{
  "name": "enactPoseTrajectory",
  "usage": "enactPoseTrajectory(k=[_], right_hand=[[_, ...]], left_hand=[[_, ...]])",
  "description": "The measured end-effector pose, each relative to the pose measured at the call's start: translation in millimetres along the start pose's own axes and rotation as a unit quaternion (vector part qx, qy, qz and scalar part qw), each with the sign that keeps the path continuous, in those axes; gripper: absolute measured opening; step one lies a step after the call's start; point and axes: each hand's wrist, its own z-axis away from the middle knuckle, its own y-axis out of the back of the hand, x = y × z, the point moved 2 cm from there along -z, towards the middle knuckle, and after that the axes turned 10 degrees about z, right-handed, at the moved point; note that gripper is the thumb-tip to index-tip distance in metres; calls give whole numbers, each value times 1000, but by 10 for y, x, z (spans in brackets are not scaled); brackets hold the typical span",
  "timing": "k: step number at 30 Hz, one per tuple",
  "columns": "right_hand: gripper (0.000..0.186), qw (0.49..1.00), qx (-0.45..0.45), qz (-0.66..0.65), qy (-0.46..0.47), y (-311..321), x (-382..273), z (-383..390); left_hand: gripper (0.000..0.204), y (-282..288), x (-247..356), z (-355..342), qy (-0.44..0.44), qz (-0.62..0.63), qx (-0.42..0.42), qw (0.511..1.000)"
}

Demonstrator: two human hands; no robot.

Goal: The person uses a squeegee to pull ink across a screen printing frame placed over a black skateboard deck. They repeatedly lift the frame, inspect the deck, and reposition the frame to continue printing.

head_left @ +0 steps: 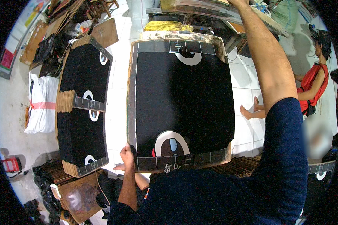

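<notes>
By the near left corner of the board (145, 45), the left hand (127, 155) curls its fingers closed on the edge, probably for steadiness. Black fabric (202, 101) lies flat across the board, presumably against creasing. The right arm (270, 67) reaches past the far right corner (hand out of view, fingers impossible to tell).

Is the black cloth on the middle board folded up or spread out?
Spread out: the black cloth lies flat across most of the board, with eye designs near both ends. Layers beneath: cannot tell.
</notes>
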Motion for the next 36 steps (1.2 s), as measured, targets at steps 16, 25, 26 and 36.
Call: enactPoseTrajectory(k=[16, 25, 26, 36], right_hand=[[37, 1000, -21, 0, -20, 87, -108, -183], [46, 999, -39, 18, -24, 58, -126, -379], [48, 999, -39, 16, -24, 58, -127, -387], [53, 999, -34, -12, -30, 43, -112, -451]], left_hand=[[66, -203, 769, -14, -87, -303, -69, 946], [82, -306, 940, -86, -87, -341, -54, 934], [85, -317, 959, -87, -87, -334, -57, 937], [91, -306, 805, -207, -68, -347, -79, 932]])
